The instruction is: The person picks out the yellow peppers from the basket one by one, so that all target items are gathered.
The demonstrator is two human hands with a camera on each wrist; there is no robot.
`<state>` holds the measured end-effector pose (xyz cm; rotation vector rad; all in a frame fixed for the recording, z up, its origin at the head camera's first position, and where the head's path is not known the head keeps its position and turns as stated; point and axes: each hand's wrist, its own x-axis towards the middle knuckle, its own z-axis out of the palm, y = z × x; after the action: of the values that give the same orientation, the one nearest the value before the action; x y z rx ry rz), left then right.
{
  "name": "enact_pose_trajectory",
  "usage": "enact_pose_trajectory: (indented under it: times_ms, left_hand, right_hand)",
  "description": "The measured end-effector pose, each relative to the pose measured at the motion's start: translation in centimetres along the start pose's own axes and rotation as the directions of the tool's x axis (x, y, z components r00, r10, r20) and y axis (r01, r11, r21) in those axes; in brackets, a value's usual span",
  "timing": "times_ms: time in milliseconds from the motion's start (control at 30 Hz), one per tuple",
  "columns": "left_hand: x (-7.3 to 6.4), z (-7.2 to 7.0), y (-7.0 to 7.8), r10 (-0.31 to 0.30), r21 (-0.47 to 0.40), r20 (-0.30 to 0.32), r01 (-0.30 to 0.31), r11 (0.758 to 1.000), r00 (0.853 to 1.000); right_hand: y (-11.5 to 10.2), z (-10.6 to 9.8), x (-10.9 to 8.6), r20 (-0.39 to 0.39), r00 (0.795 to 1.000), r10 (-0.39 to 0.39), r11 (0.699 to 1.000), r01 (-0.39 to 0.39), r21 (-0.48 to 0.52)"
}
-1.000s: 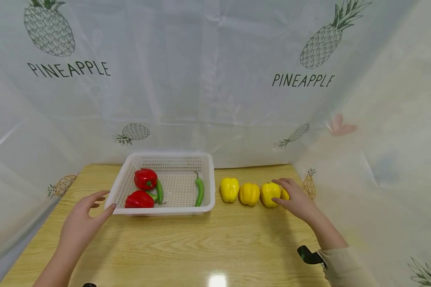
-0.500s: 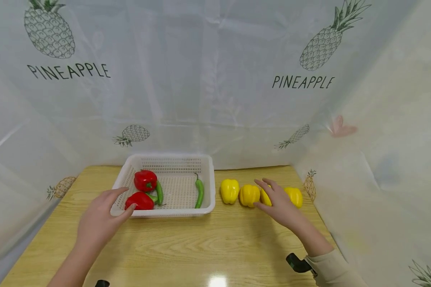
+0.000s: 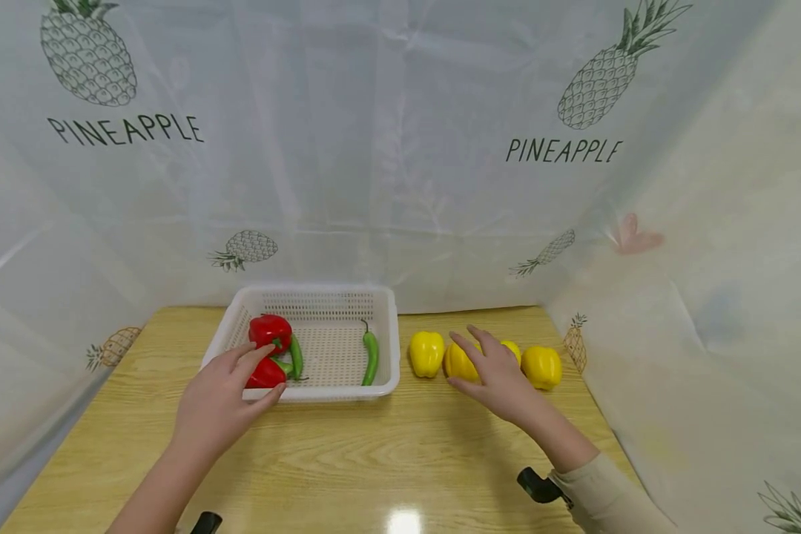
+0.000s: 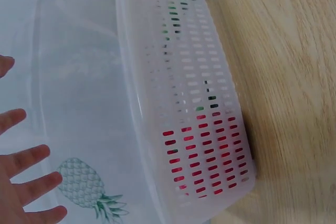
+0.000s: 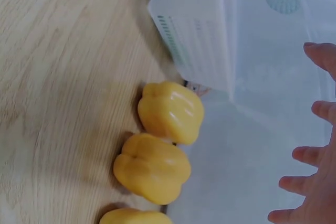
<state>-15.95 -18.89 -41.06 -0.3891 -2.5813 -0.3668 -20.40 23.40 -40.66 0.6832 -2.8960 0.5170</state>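
Note:
My left hand (image 3: 216, 404), fingers spread and holding nothing, is over the front left corner of a white plastic basket (image 3: 347, 393). In the basket lie two red bell peppers (image 3: 270, 331) at the left, a green chili pepper (image 3: 297, 356) beside them and another green chili (image 3: 370, 357) at the right. A row of yellow bell peppers (image 3: 426, 354) stands on the table right of the basket. Spread and holding nothing, my right hand (image 3: 500, 378) is above the middle of that row and partly hides two of them. The rightmost yellow pepper (image 3: 541, 367) shows fully.
The wood-grain table (image 3: 374, 460) extends in front of the basket and peppers. Behind and at both sides hangs a pale curtain (image 3: 387, 148) printed with pineapples. The basket's slotted side (image 4: 194, 103) fills the middle of the left wrist view.
My left hand has moved right, from beside the basket's left edge to over its front left corner. My right hand has moved left along the yellow peppers, uncovering the rightmost one.

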Motion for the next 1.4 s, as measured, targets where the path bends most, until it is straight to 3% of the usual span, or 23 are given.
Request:
enact_pose_trajectory:
  times_ms: [133, 367, 667, 1033, 1400]
  left_hand:
    - [0.4, 0.4, 0.3, 0.065, 0.032, -0.032, -0.063, 0.997, 0.997]
    - [0.9, 1.0, 0.9, 0.119, 0.055, 0.004, -0.119, 0.991, 0.993]
    - [1.0, 1.5, 1.7, 0.096, 0.082, 0.076, -0.102, 0.991, 0.993]
    - [1.3, 2.4, 2.2, 0.131, 0.104, 0.123, -0.144, 0.984, 0.984]
    - [1.5, 1.8, 1.5, 0.078, 0.087, 0.153, -0.092, 0.992, 0.985]
  right_hand:
    - [-0.2, 0.4, 0.3, -0.003, 1.0, -0.023, 0.999, 0.023, -0.043]
    - [-0.7, 0.9, 0.3, -0.005, 1.0, -0.024, 0.996, 0.024, -0.088]
    - [-1.3, 1.8, 0.7, 0.025, 0.999, -0.031, 0.988, 0.034, -0.151]
    - [-1.9, 2.5, 0.8, 0.055, 0.998, -0.026, 0.982, 0.036, -0.187]
    - [-2.1, 2.9, 1.2, 0.078, 0.996, -0.045, 0.975, 0.06, -0.214]
